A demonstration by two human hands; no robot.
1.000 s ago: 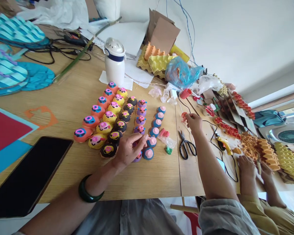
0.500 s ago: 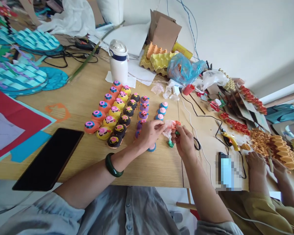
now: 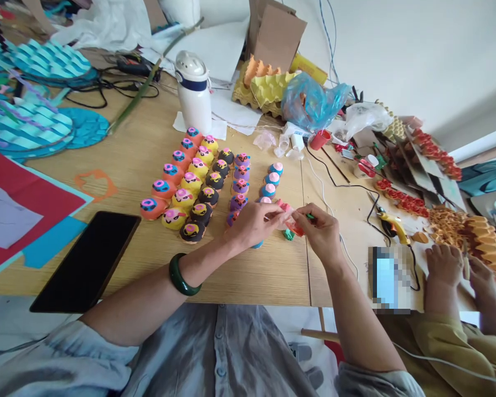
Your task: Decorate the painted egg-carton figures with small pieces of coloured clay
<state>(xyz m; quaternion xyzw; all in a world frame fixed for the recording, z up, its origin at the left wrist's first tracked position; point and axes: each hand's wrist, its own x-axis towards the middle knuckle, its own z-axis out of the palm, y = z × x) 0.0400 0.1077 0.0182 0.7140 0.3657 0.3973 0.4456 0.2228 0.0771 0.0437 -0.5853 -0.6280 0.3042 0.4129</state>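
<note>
Pinched between both hands is a small clear plastic bag (image 3: 294, 225) with soft-looking red material in it. My left hand (image 3: 257, 221), with a dark green bangle (image 3: 183, 274) on its wrist, grips the bag's left side. The fingers of my right hand (image 3: 321, 230) close on its other side, and a bit of green shows between them. A green lump (image 3: 289, 235) lies on the table just below the bag. Left of it stand rows of painted domes: orange (image 3: 164, 188), yellow (image 3: 182, 197), black (image 3: 200, 214), purple (image 3: 240, 186) and blue (image 3: 268, 191), the last partly hidden by my left hand.
A dark tablet (image 3: 86, 262) lies at the front left. Behind the domes stands a white bottle (image 3: 194, 102). A blue plastic bag (image 3: 312, 102) and egg trays (image 3: 268, 88) are at the back. At right are a yellow glue gun (image 3: 392, 225), cables and another person's hands (image 3: 444, 264).
My hands have come closer together, and my right hand has turned inward over the plastic bag. The whole view has shifted slightly.
</note>
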